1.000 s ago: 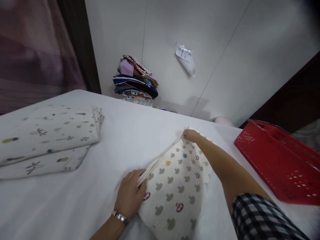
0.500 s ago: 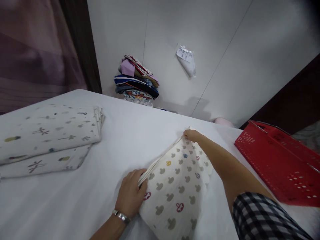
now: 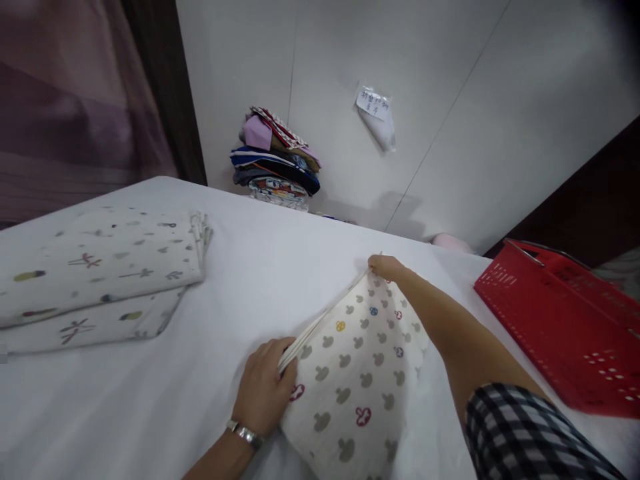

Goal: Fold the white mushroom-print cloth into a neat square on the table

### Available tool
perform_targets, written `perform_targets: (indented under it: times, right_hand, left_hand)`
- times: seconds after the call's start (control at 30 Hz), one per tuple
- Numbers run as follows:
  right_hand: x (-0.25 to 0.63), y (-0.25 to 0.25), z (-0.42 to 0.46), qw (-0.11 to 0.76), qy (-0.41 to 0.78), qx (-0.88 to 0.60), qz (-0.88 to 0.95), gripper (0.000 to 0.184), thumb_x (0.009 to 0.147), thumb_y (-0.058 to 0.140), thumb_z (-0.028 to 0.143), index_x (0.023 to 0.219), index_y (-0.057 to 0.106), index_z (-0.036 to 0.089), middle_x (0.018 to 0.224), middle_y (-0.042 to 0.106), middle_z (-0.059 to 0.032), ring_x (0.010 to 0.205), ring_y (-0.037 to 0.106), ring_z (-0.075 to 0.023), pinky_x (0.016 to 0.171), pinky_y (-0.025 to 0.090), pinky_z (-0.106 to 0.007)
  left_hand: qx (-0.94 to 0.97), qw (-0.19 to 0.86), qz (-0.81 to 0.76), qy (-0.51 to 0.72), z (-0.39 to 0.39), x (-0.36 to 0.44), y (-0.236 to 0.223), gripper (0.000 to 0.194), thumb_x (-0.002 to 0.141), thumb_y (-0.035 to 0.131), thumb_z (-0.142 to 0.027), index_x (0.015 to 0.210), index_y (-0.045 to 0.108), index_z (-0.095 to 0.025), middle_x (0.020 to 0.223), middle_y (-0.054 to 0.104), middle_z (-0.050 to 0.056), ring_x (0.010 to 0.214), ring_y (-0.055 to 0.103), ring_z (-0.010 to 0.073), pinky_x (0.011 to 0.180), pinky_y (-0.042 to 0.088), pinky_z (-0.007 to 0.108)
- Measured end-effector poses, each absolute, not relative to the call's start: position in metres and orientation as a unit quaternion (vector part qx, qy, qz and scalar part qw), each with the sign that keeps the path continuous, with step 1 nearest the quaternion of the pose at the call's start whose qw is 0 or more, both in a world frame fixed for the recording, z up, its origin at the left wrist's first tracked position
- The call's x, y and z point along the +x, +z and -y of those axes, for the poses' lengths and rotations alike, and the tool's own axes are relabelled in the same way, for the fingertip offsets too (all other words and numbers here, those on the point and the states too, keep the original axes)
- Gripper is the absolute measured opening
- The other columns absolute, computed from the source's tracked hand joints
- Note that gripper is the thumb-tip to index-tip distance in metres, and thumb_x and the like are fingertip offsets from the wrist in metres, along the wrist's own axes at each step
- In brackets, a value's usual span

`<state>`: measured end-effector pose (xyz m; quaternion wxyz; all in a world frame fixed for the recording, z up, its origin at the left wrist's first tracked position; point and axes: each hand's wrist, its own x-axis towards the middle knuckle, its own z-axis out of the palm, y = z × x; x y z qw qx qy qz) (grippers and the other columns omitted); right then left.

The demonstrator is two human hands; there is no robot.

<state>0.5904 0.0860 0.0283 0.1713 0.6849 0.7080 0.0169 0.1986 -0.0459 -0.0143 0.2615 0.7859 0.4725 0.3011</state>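
A cream cloth with small mushroom prints (image 3: pixel 357 373) lies folded on the white table (image 3: pixel 240 267) in front of me. My left hand (image 3: pixel 265 387) pinches the near corner of its layered left edge, a metal bracelet on the wrist. My right hand (image 3: pixel 385 267) is closed on the far corner of the same edge, the forearm lying across the cloth. The edge runs taut between the two hands.
Two folded white patterned cloths (image 3: pixel 95 280) are stacked at the table's left. A red plastic basket (image 3: pixel 560 320) sits at the right. A pile of coloured folded clothes (image 3: pixel 275 160) stands by the wall, under a taped paper note (image 3: pixel 373 107).
Both hands keep their hold on the cloth's edge; the right hand and far corner have shifted slightly farther away. The view has drifted a little.
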Motion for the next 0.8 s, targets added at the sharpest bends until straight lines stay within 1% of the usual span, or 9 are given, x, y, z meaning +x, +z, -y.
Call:
perform_targets:
  times: [0.13, 0.2, 0.27, 0.33, 0.4, 0.47, 0.53, 0.67, 0.8]
  right_hand:
    - [0.590, 0.025, -0.089, 0.179, 0.010, 0.692, -0.700, 0.025, 0.081, 0.048, 0.017, 0.101, 0.064, 0.023, 0.099, 0.067, -0.0056, 0.083, 0.062, -0.0188, 0.064, 0.043, -0.024]
    - [0.590, 0.025, -0.090, 0.184, 0.006, 0.696, -0.694, 0.028, 0.082, 0.048, 0.017, 0.104, 0.064, 0.023, 0.097, 0.068, -0.0056, 0.080, 0.063, -0.0190, 0.062, 0.043, -0.024]
    - [0.588, 0.025, -0.090, 0.184, 0.006, 0.698, -0.692, 0.035, 0.082, 0.047, 0.016, 0.112, 0.061, 0.024, 0.102, 0.067, -0.0057, 0.083, 0.063, -0.0192, 0.064, 0.043, -0.024]
    - [0.587, 0.026, -0.090, 0.181, 0.009, 0.693, -0.698, 0.039, 0.081, 0.047, 0.015, 0.118, 0.058, 0.025, 0.113, 0.063, -0.0061, 0.091, 0.061, -0.0195, 0.068, 0.044, -0.025]
    - [0.586, 0.028, -0.089, 0.177, 0.013, 0.688, -0.704, 0.036, 0.081, 0.048, 0.015, 0.114, 0.060, 0.023, 0.118, 0.060, -0.0070, 0.094, 0.060, -0.0198, 0.070, 0.044, -0.025]
    - [0.585, 0.029, -0.088, 0.173, 0.016, 0.686, -0.706, 0.028, 0.082, 0.047, 0.017, 0.105, 0.064, 0.021, 0.115, 0.061, -0.0079, 0.092, 0.060, -0.0197, 0.070, 0.044, -0.025]
    - [0.585, 0.028, -0.085, 0.164, 0.021, 0.690, -0.705, 0.025, 0.083, 0.046, 0.018, 0.101, 0.063, 0.020, 0.112, 0.061, -0.0081, 0.091, 0.061, -0.0196, 0.071, 0.044, -0.025]
    - [0.587, 0.022, -0.080, 0.141, 0.028, 0.704, -0.695, 0.027, 0.085, 0.043, 0.018, 0.107, 0.059, 0.020, 0.114, 0.061, -0.0081, 0.094, 0.060, -0.0208, 0.075, 0.044, -0.027]
    - [0.587, 0.017, -0.078, 0.129, 0.023, 0.714, -0.688, 0.029, 0.087, 0.040, 0.018, 0.110, 0.059, 0.020, 0.116, 0.060, -0.0086, 0.094, 0.060, -0.0213, 0.076, 0.045, -0.028]
  left_hand:
    - [0.780, 0.259, -0.479, 0.309, 0.046, 0.199, -0.016, 0.028, 0.077, 0.046, -0.028, 0.100, 0.062, -0.024, 0.093, 0.066, 0.002, 0.088, 0.060, 0.0208, 0.079, 0.047, 0.037]
    - [0.777, 0.255, -0.481, 0.316, 0.046, 0.199, -0.018, 0.028, 0.078, 0.048, -0.030, 0.101, 0.061, -0.023, 0.093, 0.066, 0.002, 0.088, 0.060, 0.0208, 0.079, 0.048, 0.037]
    - [0.774, 0.257, -0.482, 0.319, 0.046, 0.199, -0.020, 0.028, 0.079, 0.050, -0.035, 0.101, 0.061, -0.023, 0.094, 0.066, 0.003, 0.088, 0.060, 0.0212, 0.079, 0.048, 0.038]
    - [0.770, 0.265, -0.483, 0.320, 0.045, 0.199, -0.021, 0.029, 0.081, 0.049, -0.040, 0.101, 0.061, -0.023, 0.094, 0.066, 0.003, 0.088, 0.060, 0.0215, 0.079, 0.048, 0.039]
    - [0.764, 0.273, -0.486, 0.325, 0.045, 0.198, -0.021, 0.029, 0.083, 0.047, -0.041, 0.100, 0.062, -0.022, 0.094, 0.067, 0.004, 0.089, 0.060, 0.0211, 0.080, 0.048, 0.039]
    - [0.756, 0.277, -0.491, 0.334, 0.045, 0.198, -0.021, 0.029, 0.084, 0.044, -0.039, 0.098, 0.062, -0.022, 0.093, 0.067, 0.004, 0.088, 0.061, 0.0205, 0.080, 0.049, 0.038]
    - [0.749, 0.276, -0.496, 0.342, 0.045, 0.198, -0.021, 0.028, 0.084, 0.044, -0.038, 0.097, 0.063, -0.022, 0.093, 0.067, 0.004, 0.088, 0.062, 0.0202, 0.080, 0.050, 0.038]
    - [0.741, 0.273, -0.505, 0.348, 0.046, 0.199, -0.022, 0.029, 0.084, 0.044, -0.039, 0.098, 0.062, -0.022, 0.094, 0.068, 0.004, 0.088, 0.063, 0.0204, 0.080, 0.050, 0.038]
    - [0.740, 0.280, -0.519, 0.325, 0.047, 0.199, -0.022, 0.031, 0.084, 0.042, -0.042, 0.098, 0.062, -0.023, 0.093, 0.069, 0.004, 0.086, 0.064, 0.0205, 0.079, 0.050, 0.038]
